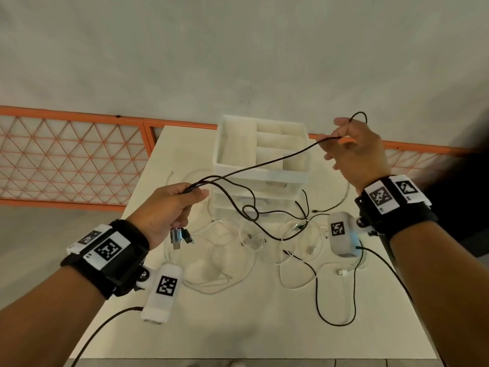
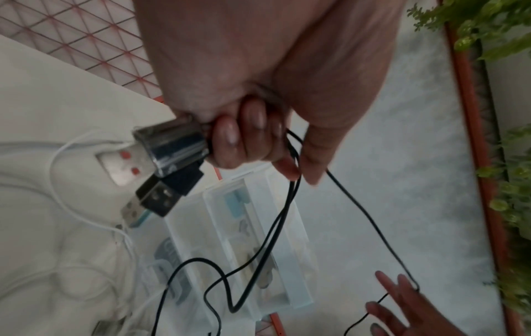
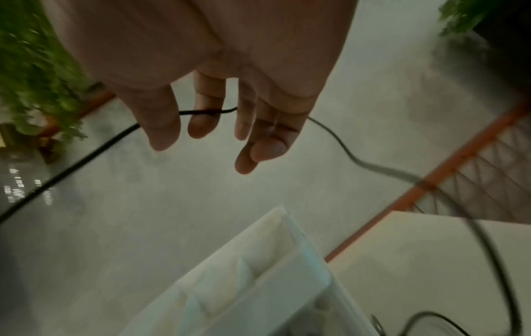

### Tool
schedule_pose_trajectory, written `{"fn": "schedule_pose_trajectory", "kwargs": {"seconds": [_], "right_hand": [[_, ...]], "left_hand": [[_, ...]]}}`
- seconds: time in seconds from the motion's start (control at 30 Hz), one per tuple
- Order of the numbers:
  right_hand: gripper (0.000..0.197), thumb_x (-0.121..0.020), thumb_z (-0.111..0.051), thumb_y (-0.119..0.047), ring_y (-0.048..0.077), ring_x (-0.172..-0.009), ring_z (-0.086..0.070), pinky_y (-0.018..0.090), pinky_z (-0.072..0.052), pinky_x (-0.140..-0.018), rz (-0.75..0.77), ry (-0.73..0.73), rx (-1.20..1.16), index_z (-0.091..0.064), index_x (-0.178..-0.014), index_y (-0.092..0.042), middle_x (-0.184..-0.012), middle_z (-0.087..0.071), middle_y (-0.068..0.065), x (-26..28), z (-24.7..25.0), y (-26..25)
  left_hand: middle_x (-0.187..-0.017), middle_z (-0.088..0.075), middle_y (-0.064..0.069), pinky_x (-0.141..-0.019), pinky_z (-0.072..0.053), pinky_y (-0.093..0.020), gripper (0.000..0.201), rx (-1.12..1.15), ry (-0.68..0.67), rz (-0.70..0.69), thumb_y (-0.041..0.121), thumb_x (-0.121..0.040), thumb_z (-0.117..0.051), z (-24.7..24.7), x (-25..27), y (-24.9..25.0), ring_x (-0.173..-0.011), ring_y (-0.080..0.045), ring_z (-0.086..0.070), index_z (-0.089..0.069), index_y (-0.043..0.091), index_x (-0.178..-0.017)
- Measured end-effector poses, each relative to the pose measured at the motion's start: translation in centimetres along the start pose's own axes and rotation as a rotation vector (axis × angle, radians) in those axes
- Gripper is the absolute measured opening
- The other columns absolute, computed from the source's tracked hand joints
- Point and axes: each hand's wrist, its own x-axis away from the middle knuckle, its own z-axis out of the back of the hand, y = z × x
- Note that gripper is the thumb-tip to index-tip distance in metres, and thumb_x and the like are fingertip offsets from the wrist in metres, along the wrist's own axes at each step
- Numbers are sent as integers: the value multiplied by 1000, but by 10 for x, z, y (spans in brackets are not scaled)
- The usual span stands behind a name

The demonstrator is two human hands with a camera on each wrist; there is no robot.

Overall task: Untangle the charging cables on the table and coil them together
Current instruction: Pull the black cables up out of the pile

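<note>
Two hands are working above the desk (image 1: 264,327) in the head view. At centre left, the left hand (image 1: 164,207) is gripping black cables (image 1: 238,205), with USB plugs (image 1: 180,237) hanging below its fist. At upper right, the right hand (image 1: 357,152) is lifting one black strand over loosely bent fingers. White cables (image 1: 225,250) are lying tangled on the desk, in front of a white drawer organizer (image 1: 260,154).

From the left wrist, curled fingers (image 2: 229,141) are clamping the plugs (image 2: 169,156); black strands are trailing toward the lower right.

From the right wrist, the cable (image 3: 207,111) is crossing relaxed fingers (image 3: 204,113), draped rather than pinched.
</note>
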Motion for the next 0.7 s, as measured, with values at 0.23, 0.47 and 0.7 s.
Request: {"fn": "schedule_pose_trajectory", "kwargs": {"seconds": [0.23,0.47,0.7], "right_hand": [[17,-83,-78,-24,18,-72,-75,44,-62,-73,-332,-369,288,-69,-96,-31,-112,-72,-2,38,-13,86],[70,-77,-77,-20,13,-76,-65,42,-57,-89,-183,-600,279,-48,-132,-51,-94,-71,-8,73,-31,53],[17,-87,-72,-45,-1,-48,-53,17,-40,-61,-49,-692,179,-63,-77,-34,-51,-58,-17,105,-79,2]], "left_hand": [[-56,-28,5,-47,-24,-24,30,-93,-66,-49,34,-93,-59,0,10,1,-50,-13,-20,-66,7,-84],[-53,-30,6,-48,-24,-24,31,-385,-105,-83,37,-95,-59,-15,15,10,-49,-13,-23,-74,12,-83],[-40,-42,16,-46,-30,-15,32,-456,-192,-363,33,-98,-55,-62,19,52,-40,-1,-37,-71,11,-80]]}}
